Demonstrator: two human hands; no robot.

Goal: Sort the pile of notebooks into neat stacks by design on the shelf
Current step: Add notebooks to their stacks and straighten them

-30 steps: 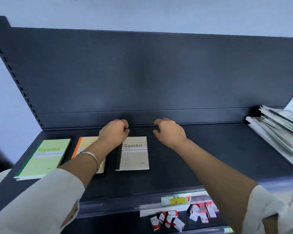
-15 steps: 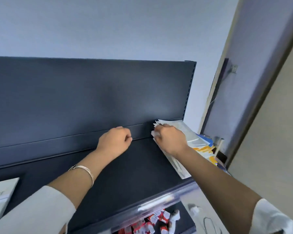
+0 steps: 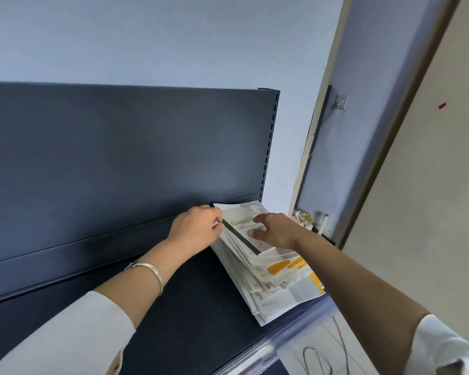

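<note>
left hand pinching notebook, pile on shelf

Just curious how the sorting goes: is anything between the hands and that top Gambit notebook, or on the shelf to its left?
Nothing visible. The left hand pinches the top Gambit notebook at its spine edge, and the right hand rests on its cover. The shelf leftward looks bare within the frame.

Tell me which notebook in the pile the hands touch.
The top notebook, pale, marked "Gambit", with a dark spine; left hand and right hand touch it. The other notebooks lie beneath.
</note>
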